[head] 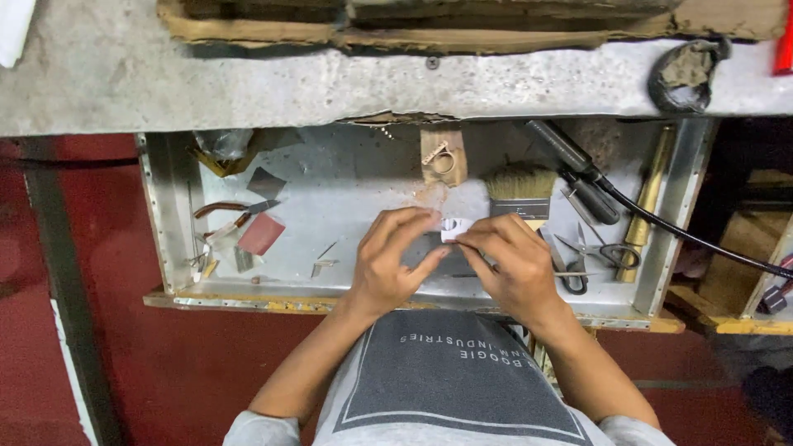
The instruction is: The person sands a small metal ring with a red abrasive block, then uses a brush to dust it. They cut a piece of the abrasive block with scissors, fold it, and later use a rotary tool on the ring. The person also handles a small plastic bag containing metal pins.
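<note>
Left hand: the left hand [388,264] is over the middle of the metal tray [169,248], near its front edge; fingers curled together, thumb and fingertips pinched on the left end of a small white piece [456,228].
Right hand: the right hand [516,268] is just beside the left, its fingertips closed on the right end of the same white piece, so both hands grip it between them.
White piece: small, pale, with dark gaps in it; held just above the tray floor, in front of the brush; what it is made of cannot be told.
Brush: a wide flat brush [520,186] with pale bristles lies just behind the right hand.
Wooden peg: a worn bench pin [443,157] juts from the back edge at the middle, with a ring [440,161] resting on it.
Left side of tray: pliers with orange handles [231,215] and a reddish square of paper [261,234] lie near the left wall, well apart from the hands.
Right side of tray: scissors [591,256] lie beside the right hand; a brass rod [648,206] leans along the right wall; a black tool with a cable [570,157] rests in the back right corner.
Bench: a grey slab [248,87] runs along the tray's back edge.
</note>
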